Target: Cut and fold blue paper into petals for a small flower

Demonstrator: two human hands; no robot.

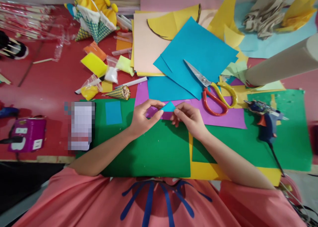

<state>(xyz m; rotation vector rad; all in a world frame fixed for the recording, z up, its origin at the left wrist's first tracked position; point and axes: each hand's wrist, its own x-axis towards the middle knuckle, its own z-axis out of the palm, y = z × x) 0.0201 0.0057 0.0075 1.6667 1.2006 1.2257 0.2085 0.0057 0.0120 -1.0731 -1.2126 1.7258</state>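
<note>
A small piece of blue paper (169, 106) is held up between my two hands, above purple and green sheets. My left hand (146, 116) pinches its left corner between thumb and fingers. On the opposite side, my right hand (189, 117) pinches the right corner, its other fingers curled beneath. The piece looks folded, with a pointed top. To the left, a flat blue paper rectangle (113, 113) lies on the green sheet (146, 154). Scissors (207, 84) with one red and one yellow handle rest on larger blue sheets (196, 51) beyond my hands.
A glue gun (268, 124) lies at the right, its cord running off the front edge. A pixelated phone (81, 126) is at the left, near a purple box (27, 134). A white tube (280, 63) stands at the right. Bagged clay (90, 90) and a patterned cone (121, 92) lie behind.
</note>
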